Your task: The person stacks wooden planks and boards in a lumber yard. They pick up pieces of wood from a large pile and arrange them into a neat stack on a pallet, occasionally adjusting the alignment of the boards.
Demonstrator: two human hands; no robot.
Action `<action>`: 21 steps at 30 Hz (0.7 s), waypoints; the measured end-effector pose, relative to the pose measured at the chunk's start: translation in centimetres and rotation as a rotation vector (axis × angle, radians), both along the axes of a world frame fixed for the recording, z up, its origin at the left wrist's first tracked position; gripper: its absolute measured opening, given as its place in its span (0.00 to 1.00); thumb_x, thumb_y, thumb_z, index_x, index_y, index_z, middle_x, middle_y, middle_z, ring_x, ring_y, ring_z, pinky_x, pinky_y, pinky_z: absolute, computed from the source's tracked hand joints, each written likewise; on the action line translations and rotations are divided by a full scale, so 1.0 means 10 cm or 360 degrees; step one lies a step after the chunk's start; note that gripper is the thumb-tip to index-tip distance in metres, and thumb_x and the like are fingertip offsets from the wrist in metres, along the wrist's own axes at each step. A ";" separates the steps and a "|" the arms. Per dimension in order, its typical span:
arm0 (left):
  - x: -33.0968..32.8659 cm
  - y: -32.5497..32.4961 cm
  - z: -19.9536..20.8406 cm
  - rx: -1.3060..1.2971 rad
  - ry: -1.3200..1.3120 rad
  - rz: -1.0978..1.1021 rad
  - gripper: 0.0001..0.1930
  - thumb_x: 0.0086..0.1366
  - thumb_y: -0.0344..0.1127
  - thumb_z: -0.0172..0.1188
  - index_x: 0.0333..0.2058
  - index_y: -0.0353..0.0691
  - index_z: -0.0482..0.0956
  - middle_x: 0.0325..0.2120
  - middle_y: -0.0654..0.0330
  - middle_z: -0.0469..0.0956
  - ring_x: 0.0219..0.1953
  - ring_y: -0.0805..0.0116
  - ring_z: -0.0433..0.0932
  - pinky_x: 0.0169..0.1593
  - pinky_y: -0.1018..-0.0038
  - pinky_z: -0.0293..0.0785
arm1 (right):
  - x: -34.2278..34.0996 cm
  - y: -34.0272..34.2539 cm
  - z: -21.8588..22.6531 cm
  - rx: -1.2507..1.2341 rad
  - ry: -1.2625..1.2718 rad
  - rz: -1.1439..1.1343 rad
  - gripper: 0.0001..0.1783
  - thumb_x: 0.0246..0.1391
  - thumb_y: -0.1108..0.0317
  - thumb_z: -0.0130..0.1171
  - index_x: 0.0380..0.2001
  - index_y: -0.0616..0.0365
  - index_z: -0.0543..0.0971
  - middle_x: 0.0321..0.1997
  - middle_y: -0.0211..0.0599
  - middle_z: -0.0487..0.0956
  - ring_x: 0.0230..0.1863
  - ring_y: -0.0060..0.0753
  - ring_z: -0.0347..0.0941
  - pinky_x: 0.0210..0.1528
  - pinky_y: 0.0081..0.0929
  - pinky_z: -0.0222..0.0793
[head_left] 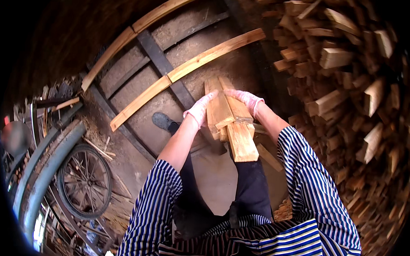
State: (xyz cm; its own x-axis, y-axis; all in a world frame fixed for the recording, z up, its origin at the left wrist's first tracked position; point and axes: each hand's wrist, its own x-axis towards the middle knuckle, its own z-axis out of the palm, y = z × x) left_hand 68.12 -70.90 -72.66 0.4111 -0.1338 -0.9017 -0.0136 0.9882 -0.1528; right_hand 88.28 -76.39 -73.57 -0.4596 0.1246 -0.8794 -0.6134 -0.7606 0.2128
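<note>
In front of my legs is a bundle of short wooden boards (pixel 220 111), gripped from both sides. My left hand (pixel 198 110), in a pale pink knit glove, presses against its left side. On the other side, my right hand (pixel 245 98), gloved alike, wraps round the bundle's far right part. One thicker board (pixel 243 143) sticks out of the stack toward me, its cut end over my thigh. The fingertips of both hands are partly hidden by the wood.
Long pale timber strips (pixel 212 56) lie across a dark frame (pixel 154 54) ahead. To the right rises a large pile of split wood (pixel 337 103). At the left stand a spoked wheel (pixel 85 181) and curved blue-grey pipes (pixel 44 167). Loose wood pieces lie near my feet.
</note>
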 end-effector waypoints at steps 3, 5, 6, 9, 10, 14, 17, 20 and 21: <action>0.09 0.00 -0.08 0.0062 -0.0017 0.0040 0.28 0.66 0.53 0.65 0.56 0.38 0.78 0.50 0.52 0.83 0.49 0.58 0.82 0.56 0.64 0.78 | 0.07 -0.13 -0.19 0.0052 -0.0071 -0.0012 0.22 0.61 0.57 0.67 0.51 0.62 0.80 0.45 0.43 0.86 0.43 0.38 0.84 0.48 0.38 0.83; -0.11 -0.06 0.04 -0.0206 -0.0068 0.0130 0.29 0.66 0.52 0.66 0.57 0.37 0.78 0.51 0.52 0.82 0.52 0.58 0.80 0.57 0.63 0.77 | -0.15 -0.07 0.11 -0.0056 -0.0226 0.0108 0.21 0.62 0.58 0.66 0.51 0.62 0.80 0.44 0.43 0.85 0.44 0.38 0.84 0.50 0.38 0.82; -0.18 -0.14 0.01 0.0036 -0.0074 0.0110 0.30 0.65 0.53 0.67 0.57 0.37 0.78 0.53 0.52 0.81 0.54 0.59 0.79 0.61 0.65 0.73 | -0.19 -0.14 0.21 -0.0055 -0.0226 -0.0027 0.23 0.62 0.60 0.66 0.55 0.61 0.78 0.47 0.44 0.84 0.45 0.39 0.83 0.51 0.39 0.82; -0.51 -0.09 0.45 0.0191 -0.0096 -0.0240 0.32 0.61 0.52 0.72 0.57 0.38 0.78 0.54 0.54 0.81 0.57 0.65 0.77 0.63 0.71 0.69 | -0.63 -0.45 0.56 0.0123 -0.0477 -0.0363 0.38 0.58 0.65 0.69 0.68 0.57 0.64 0.58 0.48 0.78 0.52 0.44 0.80 0.53 0.40 0.81; -0.76 -0.24 0.46 0.0156 -0.0173 -0.0109 0.38 0.55 0.56 0.75 0.57 0.38 0.78 0.48 0.51 0.84 0.49 0.60 0.84 0.56 0.65 0.78 | -0.87 -0.44 0.76 0.0145 -0.0613 -0.0236 0.45 0.57 0.66 0.70 0.72 0.55 0.56 0.61 0.49 0.76 0.55 0.44 0.78 0.55 0.40 0.79; -1.42 -0.21 0.77 0.0192 -0.0399 -0.0021 0.31 0.60 0.50 0.73 0.55 0.36 0.80 0.47 0.54 0.85 0.49 0.66 0.83 0.57 0.69 0.78 | -1.71 -0.38 1.47 0.0286 -0.1265 0.0006 0.63 0.54 0.65 0.73 0.78 0.52 0.36 0.63 0.51 0.73 0.59 0.40 0.73 0.62 0.38 0.72; -2.07 -0.10 0.90 0.0438 -0.0351 -0.0004 0.30 0.62 0.46 0.73 0.57 0.34 0.78 0.48 0.55 0.84 0.51 0.67 0.82 0.58 0.70 0.77 | -2.39 -0.20 1.74 0.0504 -0.1363 -0.0246 0.64 0.51 0.79 0.71 0.78 0.47 0.36 0.66 0.51 0.70 0.61 0.40 0.71 0.61 0.36 0.75; -2.65 0.04 0.82 0.0571 -0.0137 0.0077 0.36 0.57 0.33 0.74 0.63 0.32 0.70 0.53 0.49 0.81 0.56 0.61 0.79 0.63 0.68 0.75 | -2.84 -0.04 1.40 0.0784 -0.1193 -0.0120 0.70 0.40 0.75 0.77 0.77 0.48 0.38 0.70 0.58 0.64 0.64 0.49 0.70 0.62 0.43 0.76; -2.75 0.17 0.79 0.0743 -0.0063 0.0235 0.39 0.55 0.31 0.75 0.65 0.32 0.68 0.54 0.48 0.80 0.55 0.61 0.80 0.63 0.67 0.75 | -2.91 0.13 1.25 0.0862 -0.1170 0.0014 0.73 0.37 0.70 0.80 0.77 0.51 0.38 0.70 0.61 0.64 0.65 0.51 0.69 0.62 0.46 0.76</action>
